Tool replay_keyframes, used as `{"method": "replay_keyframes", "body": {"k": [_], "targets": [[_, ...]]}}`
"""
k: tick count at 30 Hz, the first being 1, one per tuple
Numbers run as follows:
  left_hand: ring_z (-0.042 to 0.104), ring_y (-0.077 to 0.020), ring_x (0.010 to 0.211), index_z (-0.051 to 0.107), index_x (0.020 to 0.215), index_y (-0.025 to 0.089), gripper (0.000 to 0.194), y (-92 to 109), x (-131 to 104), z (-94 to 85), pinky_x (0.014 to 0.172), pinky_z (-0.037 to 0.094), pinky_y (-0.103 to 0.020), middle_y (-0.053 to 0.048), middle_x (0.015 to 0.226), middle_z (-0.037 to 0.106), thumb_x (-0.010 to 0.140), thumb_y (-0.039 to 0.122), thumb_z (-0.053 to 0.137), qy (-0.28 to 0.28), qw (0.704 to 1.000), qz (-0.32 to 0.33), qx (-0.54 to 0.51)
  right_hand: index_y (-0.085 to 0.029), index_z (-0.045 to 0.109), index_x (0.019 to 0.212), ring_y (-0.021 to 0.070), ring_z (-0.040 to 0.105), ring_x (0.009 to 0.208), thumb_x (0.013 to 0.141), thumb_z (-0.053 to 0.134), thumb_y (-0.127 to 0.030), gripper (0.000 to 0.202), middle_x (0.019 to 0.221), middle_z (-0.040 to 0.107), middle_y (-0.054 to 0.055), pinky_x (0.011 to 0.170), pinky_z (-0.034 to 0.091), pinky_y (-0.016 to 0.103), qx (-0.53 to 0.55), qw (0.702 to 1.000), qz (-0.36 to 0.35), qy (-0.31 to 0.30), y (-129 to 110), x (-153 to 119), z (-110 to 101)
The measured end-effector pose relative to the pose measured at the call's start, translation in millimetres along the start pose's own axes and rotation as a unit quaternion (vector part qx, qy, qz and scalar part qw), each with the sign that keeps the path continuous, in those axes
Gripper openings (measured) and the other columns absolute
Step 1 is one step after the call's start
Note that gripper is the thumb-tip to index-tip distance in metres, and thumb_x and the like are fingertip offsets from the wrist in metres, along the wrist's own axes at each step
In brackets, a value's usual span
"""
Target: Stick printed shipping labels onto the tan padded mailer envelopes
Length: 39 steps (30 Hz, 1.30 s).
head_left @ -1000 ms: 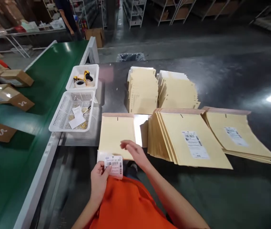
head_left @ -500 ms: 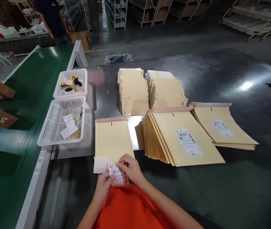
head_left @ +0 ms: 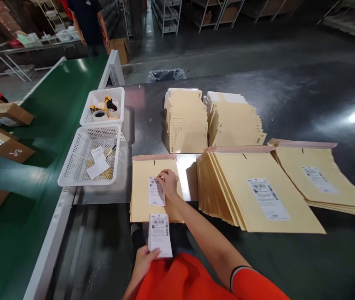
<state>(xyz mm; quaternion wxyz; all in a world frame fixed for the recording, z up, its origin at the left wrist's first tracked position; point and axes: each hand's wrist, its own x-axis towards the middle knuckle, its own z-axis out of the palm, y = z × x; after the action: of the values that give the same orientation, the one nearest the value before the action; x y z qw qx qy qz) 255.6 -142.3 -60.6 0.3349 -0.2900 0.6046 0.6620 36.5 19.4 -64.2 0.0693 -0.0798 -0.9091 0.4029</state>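
My left hand (head_left: pixel 144 262), low in the view, is closed around the bottom of a stack of white shipping labels (head_left: pixel 160 233), printed side up, in front of the red shirt. Above it, a yellow padded envelope (head_left: pixel 140 183) lies at the table's near edge with its pinkish flap strip at the far end. One shipping label (head_left: pixel 155 196) lies on this envelope, nearly straight. My right hand (head_left: pixel 168 182) pinches that label at its upper right corner; the fingertips partly cover the corner. Just right is a thick pile of padded envelopes (head_left: pixel 227 171), the top one labelled.
Another labelled envelope pile (head_left: pixel 314 158) lies farther right. Two rows of upright envelopes (head_left: pixel 188 125) stand behind. Left are two white baskets (head_left: pixel 68 166), holding paper and tape. A green conveyor (head_left: pixel 52 121) carries cartons (head_left: pixel 7 143); a person (head_left: pixel 88 21) stands beyond.
My hands have separated. The right one has moved forward onto the envelope, where a label now lies; the left has lowered with the label stack. The view has shifted left.
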Motion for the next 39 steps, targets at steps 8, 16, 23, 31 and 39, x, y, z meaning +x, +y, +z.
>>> {"method": "replay_keyframes", "body": {"k": [8,16,23,31,39], "targets": [[0.015,-0.0305,0.143,0.075,0.073,0.024,0.017,25.2,-35.8,-20.2,0.111,0.027,-0.054,-0.004,0.149,0.038,0.079,0.029,0.06,0.021,0.809,0.349,0.472,-0.018,0.063,0.09,0.0275,0.049,0.105,0.086,0.052,-0.031,0.017,0.115,0.057,0.011,0.09,0.035,0.045,-0.093,0.994,-0.058,-0.008,1.7,-7.7,4.8],[0.024,-0.0316,0.14,0.068,0.06,0.02,0.014,73.8,13.4,-42.0,0.113,0.022,-0.056,-0.006,0.149,0.037,0.073,0.02,0.066,-0.019,0.75,0.32,0.578,-0.01,0.032,0.142,0.0291,0.02,0.139,0.089,0.043,-0.048,0.067,0.15,0.03,0.016,0.113,0.013,0.049,-0.215,0.885,-0.367,-0.191,6.9,-47.8,15.2],[0.021,-0.0318,0.141,0.069,0.06,0.019,0.013,71.1,22.3,-48.6,0.114,0.02,-0.055,-0.009,0.148,0.037,0.072,0.023,0.068,-0.038,0.789,0.306,0.532,-0.003,0.03,0.142,0.0336,0.017,0.14,0.091,0.039,-0.04,0.063,0.15,0.025,0.022,0.112,0.011,0.059,-0.258,0.926,-0.217,-0.167,9.2,-26.9,-6.5],[0.049,-0.0266,0.126,0.076,0.085,0.026,0.017,84.5,-42.3,-44.0,0.104,0.042,-0.043,-0.009,0.135,0.055,0.08,0.026,0.059,-0.072,0.828,0.347,0.436,-0.009,0.053,0.128,0.0352,0.041,0.129,0.085,0.053,-0.031,0.048,0.137,0.047,0.022,0.105,0.033,0.055,-0.14,0.901,-0.293,-0.287,-7.3,-105.4,-16.8],[0.034,-0.0363,0.135,0.076,0.069,0.023,0.012,66.4,19.9,-47.0,0.109,0.028,-0.059,-0.013,0.14,0.048,0.073,0.023,0.065,-0.011,0.74,0.361,0.568,-0.023,0.057,0.125,0.0205,0.065,0.102,0.091,0.046,-0.019,0.036,0.116,0.067,0.006,0.085,0.053,0.032,0.081,0.953,-0.257,0.137,-26.0,-52.2,-229.3]]}}
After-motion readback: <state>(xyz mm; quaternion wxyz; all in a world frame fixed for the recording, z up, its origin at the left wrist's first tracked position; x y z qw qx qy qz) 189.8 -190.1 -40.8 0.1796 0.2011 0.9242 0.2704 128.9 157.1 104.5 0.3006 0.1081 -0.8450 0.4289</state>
